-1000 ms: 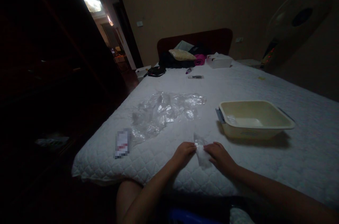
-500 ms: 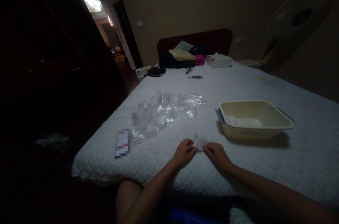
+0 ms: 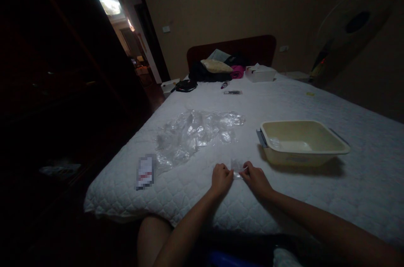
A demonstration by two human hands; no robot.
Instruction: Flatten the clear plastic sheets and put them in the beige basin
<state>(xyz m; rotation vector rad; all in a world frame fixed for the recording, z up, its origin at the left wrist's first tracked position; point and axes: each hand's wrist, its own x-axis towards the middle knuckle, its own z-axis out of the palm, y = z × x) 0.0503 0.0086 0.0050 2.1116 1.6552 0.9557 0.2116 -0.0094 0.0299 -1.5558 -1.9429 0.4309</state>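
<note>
Left hand (image 3: 221, 179) and right hand (image 3: 257, 181) are both pinching a little clear plastic bag (image 3: 237, 167) with their fingers, near the front edge of the white quilted bed (image 3: 179, 189). Cream tub (image 3: 303, 159) sits off right, crumpled clear plastic (image 3: 192, 136) over left.

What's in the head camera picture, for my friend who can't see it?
A person's left hand and right hand touch a small piece of clear plastic on a white quilted bedcover. Crumpled clear sheeting lies beyond, to the left, and a cream tub sits to the right.
</note>
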